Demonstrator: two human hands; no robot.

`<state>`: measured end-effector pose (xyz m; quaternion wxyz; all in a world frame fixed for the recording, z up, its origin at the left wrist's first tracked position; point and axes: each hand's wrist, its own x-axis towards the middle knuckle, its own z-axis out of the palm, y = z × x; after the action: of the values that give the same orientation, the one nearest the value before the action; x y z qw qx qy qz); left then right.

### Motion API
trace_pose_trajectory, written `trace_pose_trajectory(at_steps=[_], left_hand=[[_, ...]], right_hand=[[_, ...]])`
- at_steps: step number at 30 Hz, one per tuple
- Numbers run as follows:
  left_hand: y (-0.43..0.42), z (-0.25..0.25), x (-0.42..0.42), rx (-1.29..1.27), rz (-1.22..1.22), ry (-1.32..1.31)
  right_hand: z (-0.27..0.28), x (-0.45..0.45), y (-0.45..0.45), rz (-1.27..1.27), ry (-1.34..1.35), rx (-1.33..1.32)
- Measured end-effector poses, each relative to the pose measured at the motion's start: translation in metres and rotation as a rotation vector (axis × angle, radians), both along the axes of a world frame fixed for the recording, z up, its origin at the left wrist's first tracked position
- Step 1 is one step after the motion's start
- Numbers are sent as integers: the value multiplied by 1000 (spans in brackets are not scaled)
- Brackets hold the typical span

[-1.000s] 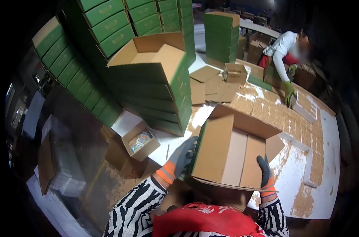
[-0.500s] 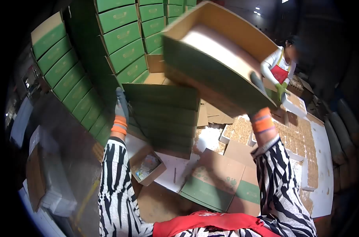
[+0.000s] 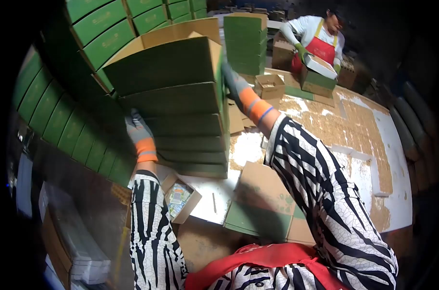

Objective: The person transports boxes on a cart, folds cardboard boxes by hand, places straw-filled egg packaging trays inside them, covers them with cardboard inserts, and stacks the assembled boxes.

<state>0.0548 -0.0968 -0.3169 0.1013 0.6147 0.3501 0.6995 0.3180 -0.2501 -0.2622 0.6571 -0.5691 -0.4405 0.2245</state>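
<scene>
A stack of green cardboard boxes (image 3: pixel 180 104) stands on the white table, its open top box (image 3: pixel 161 67) showing bare brown card inside the rim. My left hand (image 3: pixel 138 128), in a grey and orange glove, is at the left side of the stack, fingers stretched upward and apart from any grip. My right hand (image 3: pixel 235 82), gloved alike, lies against the right side of the upper boxes; its fingers are partly hidden at the edge. Below the stack sits a small carton (image 3: pixel 183 200) with printed packets. Flat green and brown cardboard (image 3: pixel 263 203) lies before me.
Tall rows of green boxes (image 3: pixel 106 38) rise at the left. Across the table (image 3: pixel 398 169), a person (image 3: pixel 318 43) in a red apron holds a white tray (image 3: pixel 321 66) over a green box. Another green stack (image 3: pixel 243 46) and a small open carton (image 3: pixel 270 87) stand further back.
The open box that my right hand held aloft now tops the stack. Both hands are at the stack's sides. The person opposite has moved the white tray onto a green box.
</scene>
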Motion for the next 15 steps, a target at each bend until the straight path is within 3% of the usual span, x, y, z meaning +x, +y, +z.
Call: trace_pose_trajectory(at_steps=[1, 2, 3, 5, 7, 9, 10, 11, 12, 13, 14, 15], left_hand=[[9, -8, -7, -156, -117, -1], [-7, -14, -4, -37, -53, -15], [-34, -18, -3, 77, 13, -33], [-140, -10, 7, 52, 9, 154], [-198, -68, 16, -177, -562, 271], [-250, -136, 37, -326, -649, 575], [-264, -176, 44, -560, -575, 660], [-271, -216, 55, -772, -490, 740], [-275, -257, 64, -874, -499, 807], [-281, -279, 71, -967, -500, 871], [-294, -257, 76, -879, -437, 1031], [-294, -263, 76, -815, -420, 987]], right_hand=[[-35, 19, -7, 30, -199, -12], [-43, -2, -48, -8, 7, -73], [-68, -8, -88, -170, -271, -37], [-109, -11, -179, -190, -102, -125], [-160, 3, -273, -452, -213, -194], [-200, 24, -366, -784, -174, -364], [-243, 47, -410, -968, -250, -397], [-277, 60, -444, -1219, -506, -759], [-321, 69, -472, -1100, 38, -766], [-328, 66, -480, -1013, 194, -816], [-335, 62, -489, -925, 344, -876], [-322, 42, -477, -895, 119, -1032]])
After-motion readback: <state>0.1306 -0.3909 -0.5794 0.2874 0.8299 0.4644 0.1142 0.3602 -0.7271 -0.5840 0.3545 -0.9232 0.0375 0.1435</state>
